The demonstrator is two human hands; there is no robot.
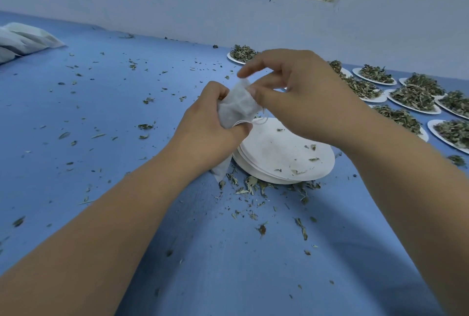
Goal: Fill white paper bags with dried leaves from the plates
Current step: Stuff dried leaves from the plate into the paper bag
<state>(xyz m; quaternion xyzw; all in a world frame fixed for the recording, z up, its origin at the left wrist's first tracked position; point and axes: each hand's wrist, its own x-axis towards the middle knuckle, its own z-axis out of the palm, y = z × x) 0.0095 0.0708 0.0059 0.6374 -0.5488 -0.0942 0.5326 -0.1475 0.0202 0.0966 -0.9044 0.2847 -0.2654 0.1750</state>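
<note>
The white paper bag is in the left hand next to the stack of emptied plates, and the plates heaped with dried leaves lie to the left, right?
No: the head view shows the heaped plates on the right. The left hand does hold the white paper bag next to the stack of emptied plates.

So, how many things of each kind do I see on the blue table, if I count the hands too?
leaf plates: 9, some partly hidden
plate stack: 1
bag, held: 1
bag pile: 1
left hand, right hand: 2
Total: 14
</note>
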